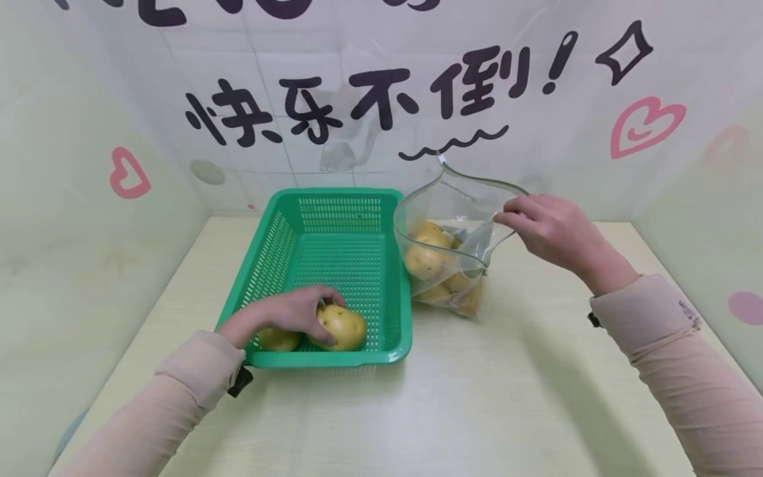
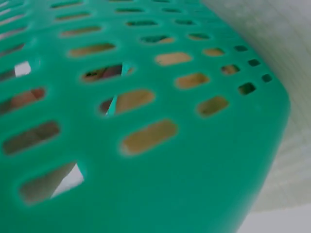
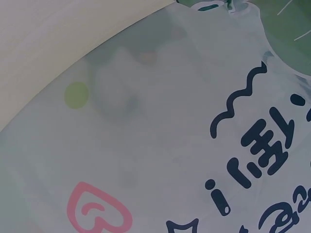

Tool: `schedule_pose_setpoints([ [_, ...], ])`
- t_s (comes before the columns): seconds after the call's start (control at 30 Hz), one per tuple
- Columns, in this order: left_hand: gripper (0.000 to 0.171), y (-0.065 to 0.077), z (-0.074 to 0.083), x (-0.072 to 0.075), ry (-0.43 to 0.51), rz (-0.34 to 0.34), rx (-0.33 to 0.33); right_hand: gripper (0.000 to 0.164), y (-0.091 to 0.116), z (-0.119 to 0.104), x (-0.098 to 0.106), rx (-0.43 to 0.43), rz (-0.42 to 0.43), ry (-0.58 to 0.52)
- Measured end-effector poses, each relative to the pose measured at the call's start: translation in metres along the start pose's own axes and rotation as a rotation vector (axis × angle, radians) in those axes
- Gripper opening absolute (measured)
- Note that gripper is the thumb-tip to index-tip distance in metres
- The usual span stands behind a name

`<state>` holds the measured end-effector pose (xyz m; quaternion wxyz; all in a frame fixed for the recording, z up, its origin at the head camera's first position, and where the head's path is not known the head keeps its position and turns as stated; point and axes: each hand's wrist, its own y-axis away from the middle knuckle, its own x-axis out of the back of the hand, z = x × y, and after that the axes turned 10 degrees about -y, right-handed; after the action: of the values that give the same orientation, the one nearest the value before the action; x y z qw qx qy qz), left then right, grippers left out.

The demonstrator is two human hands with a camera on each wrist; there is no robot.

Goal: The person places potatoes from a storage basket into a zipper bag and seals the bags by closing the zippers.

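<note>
Inside the green plastic basket (image 1: 268, 358), my left hand (image 1: 298, 310) grips a yellow potato (image 1: 347, 329) near the front wall. A second potato (image 1: 279, 340) lies under that wrist, partly covered. My right hand (image 1: 554, 228) pinches the top edge of a clear zip bag (image 1: 507, 199) just right of the basket. The bag's mouth gapes wide, its white slider (image 1: 442, 159) at the far corner. Several potatoes (image 1: 426, 262) fill its lower part. Basket wall (image 2: 165, 184) fills most of the left wrist view, with potato colour showing through the slots.
A pale wood-grain table (image 1: 477, 397) lies under the basket and bag. Behind it rises a white printed backdrop (image 1: 369, 159) with black lettering and pink hearts. The right wrist view shows chiefly this backdrop (image 3: 146, 145), without the hand.
</note>
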<state>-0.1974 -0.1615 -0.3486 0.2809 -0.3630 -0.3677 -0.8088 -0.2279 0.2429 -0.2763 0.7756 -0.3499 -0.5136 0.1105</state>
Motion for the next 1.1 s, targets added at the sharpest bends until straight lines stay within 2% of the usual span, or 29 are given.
schedule_pose_setpoints([
  [0.3, 0.056, 0.003, 0.000, 0.009, 0.017, 0.055, -0.026, 0.024, 0.000, 0.000, 0.000, -0.002, 0.002, -0.003],
  [0.57, 0.056, 0.009, 0.000, 0.012, 0.037, 0.066, -0.048, 0.026, 0.000, 0.001, 0.000, -0.001, 0.007, -0.002],
  [1.1, 0.058, 0.022, 0.008, 0.028, 0.041, 0.107, -0.036, 0.023, -0.001, 0.001, -0.001, -0.002, 0.011, 0.002],
])
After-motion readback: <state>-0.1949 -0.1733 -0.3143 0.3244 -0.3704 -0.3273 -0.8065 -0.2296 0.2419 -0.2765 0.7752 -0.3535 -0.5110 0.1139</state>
